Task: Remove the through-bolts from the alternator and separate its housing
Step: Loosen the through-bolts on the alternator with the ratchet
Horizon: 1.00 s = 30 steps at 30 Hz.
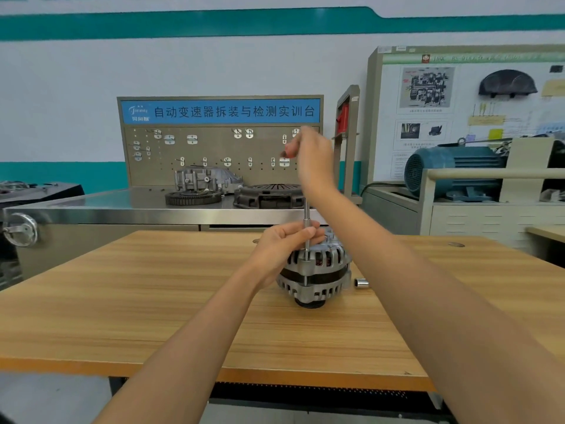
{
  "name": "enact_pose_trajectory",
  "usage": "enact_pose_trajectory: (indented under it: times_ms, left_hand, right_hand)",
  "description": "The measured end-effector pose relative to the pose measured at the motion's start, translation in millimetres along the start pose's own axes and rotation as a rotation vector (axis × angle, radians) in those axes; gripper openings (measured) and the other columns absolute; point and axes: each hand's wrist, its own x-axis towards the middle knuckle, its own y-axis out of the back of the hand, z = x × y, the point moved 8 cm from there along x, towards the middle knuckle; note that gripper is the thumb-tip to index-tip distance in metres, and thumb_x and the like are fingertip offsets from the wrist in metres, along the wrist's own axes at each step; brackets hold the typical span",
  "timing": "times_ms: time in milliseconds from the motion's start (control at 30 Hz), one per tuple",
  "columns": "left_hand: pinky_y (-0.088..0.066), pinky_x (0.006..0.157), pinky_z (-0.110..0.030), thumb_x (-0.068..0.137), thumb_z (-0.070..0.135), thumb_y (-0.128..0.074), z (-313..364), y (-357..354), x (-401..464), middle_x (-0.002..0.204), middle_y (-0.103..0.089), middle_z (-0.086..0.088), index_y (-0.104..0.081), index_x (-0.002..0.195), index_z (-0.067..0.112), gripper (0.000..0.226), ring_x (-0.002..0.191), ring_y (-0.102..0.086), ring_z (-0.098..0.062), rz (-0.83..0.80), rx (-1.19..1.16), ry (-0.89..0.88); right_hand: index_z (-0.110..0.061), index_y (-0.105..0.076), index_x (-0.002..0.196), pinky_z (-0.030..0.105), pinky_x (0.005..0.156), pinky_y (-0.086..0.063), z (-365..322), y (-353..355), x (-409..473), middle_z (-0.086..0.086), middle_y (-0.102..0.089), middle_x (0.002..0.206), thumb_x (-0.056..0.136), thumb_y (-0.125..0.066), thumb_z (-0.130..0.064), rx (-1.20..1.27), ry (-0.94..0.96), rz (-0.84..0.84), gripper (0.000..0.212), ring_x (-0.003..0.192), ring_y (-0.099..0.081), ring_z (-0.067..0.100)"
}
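A silver alternator (318,275) with a black middle band stands pulley-down on the wooden table (153,301). A long socket driver (306,231) stands upright on a through-bolt at the housing's front edge. My left hand (286,246) pinches the driver's steel shaft just above the alternator. My right hand (312,156) is raised high and grips the driver's red handle at the top; the handle is mostly hidden and blurred.
A loose chrome socket (361,283) lies on the table right of the alternator. Behind stands a steel bench (122,209) with a clutch plate (269,194), a ring gear (193,197) and a pegboard. A blue motor (452,171) sits at the right.
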Motion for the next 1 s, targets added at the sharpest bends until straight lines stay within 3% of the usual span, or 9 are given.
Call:
enact_pose_trajectory:
  times_ms: [100,200,300,400,467,567,733,867,1000]
  left_hand:
    - [-0.048,0.098,-0.034,0.091,0.01,-0.06,0.7,0.2,0.3,0.095,-0.075,-0.003,-0.073,0.098,0.012,0.014,0.094,-0.069,-0.013,0.028,0.057,-0.048]
    - [-0.048,0.094,-0.032,0.09,0.008,-0.061,1.0,1.2,1.5,0.09,-0.075,0.0,-0.074,0.091,0.015,0.014,0.09,-0.069,-0.011,0.056,0.084,-0.064]
    - [-0.048,0.097,-0.032,0.091,0.01,-0.061,-1.7,2.4,3.7,0.1,-0.074,-0.006,-0.07,0.107,0.007,0.018,0.096,-0.069,-0.014,0.03,0.047,-0.013]
    - [-0.045,0.103,-0.036,0.092,0.01,-0.059,-4.2,0.7,4.7,0.109,-0.072,-0.008,-0.064,0.119,0.004,0.028,0.107,-0.067,-0.018,-0.013,0.019,0.03]
    - [-0.045,0.103,-0.034,0.093,0.01,-0.058,-4.2,0.7,3.8,0.108,-0.073,-0.006,-0.065,0.116,0.008,0.024,0.107,-0.066,-0.017,-0.007,0.007,0.029]
    - [-0.045,0.103,-0.032,0.094,0.009,-0.057,-4.0,1.1,2.9,0.106,-0.073,-0.006,-0.066,0.111,0.012,0.02,0.106,-0.067,-0.016,0.006,0.005,0.016]
    - [-0.046,0.103,-0.033,0.094,0.01,-0.058,-1.5,0.9,1.8,0.109,-0.072,-0.009,-0.065,0.117,0.002,0.026,0.106,-0.067,-0.017,0.026,0.058,-0.02]
    - [-0.049,0.086,-0.024,0.092,0.007,-0.059,2.3,0.2,0.9,0.083,-0.075,0.004,-0.073,0.089,0.014,0.016,0.083,-0.069,-0.005,0.066,0.13,-0.057]
    - [-0.05,0.08,-0.02,0.093,0.004,-0.056,2.9,-0.4,0.0,0.08,-0.074,0.006,-0.072,0.09,0.013,0.018,0.079,-0.068,-0.002,0.076,0.136,-0.066]
  right_hand:
    - [-0.009,-0.054,0.087,0.035,0.099,-0.033,-13.2,-2.5,-24.2,0.004,-0.05,0.087,0.088,-0.046,-0.021,-0.824,0.455,0.188,0.015,0.086,-0.045,0.019]
    - [-0.005,-0.056,0.099,0.041,0.113,-0.017,-11.7,1.0,-27.2,0.009,-0.053,0.096,0.083,-0.047,-0.023,-0.988,0.469,0.306,0.026,0.098,-0.046,0.027]
    - [-0.013,-0.05,0.077,0.034,0.089,-0.036,-14.6,-1.6,-16.1,-0.001,-0.049,0.08,0.089,-0.047,-0.02,-0.647,0.378,0.158,0.014,0.083,-0.044,0.017]
    - [-0.016,-0.035,0.06,0.027,0.06,-0.038,-0.1,0.0,1.9,0.0,-0.037,0.058,0.095,-0.039,-0.015,0.119,-0.021,0.039,0.035,0.06,-0.041,0.015]
    - [-0.015,-0.034,0.057,0.024,0.061,-0.047,10.7,0.7,6.1,-0.002,-0.038,0.047,0.096,-0.035,-0.017,0.496,-0.199,0.017,0.039,0.052,-0.048,0.016]
    - [-0.013,-0.037,0.052,0.029,0.071,-0.047,9.5,-4.0,7.0,-0.004,-0.043,0.039,0.095,-0.036,-0.015,0.603,-0.257,-0.061,0.043,0.047,-0.054,0.012]
    - [-0.009,-0.046,0.059,0.019,0.065,-0.043,-2.4,1.5,-4.2,0.003,-0.053,0.062,0.093,-0.038,-0.016,0.112,0.005,0.095,0.036,0.065,-0.05,0.013]
    - [-0.009,-0.056,0.095,0.04,0.111,-0.025,-11.4,5.2,-26.5,0.003,-0.055,0.096,0.085,-0.047,-0.025,-0.935,0.386,0.299,0.021,0.098,-0.049,0.019]
    - [-0.009,-0.056,0.095,0.04,0.116,-0.011,-13.5,7.5,-24.7,0.003,-0.054,0.099,0.084,-0.049,-0.026,-0.871,0.35,0.336,0.021,0.106,-0.046,0.022]
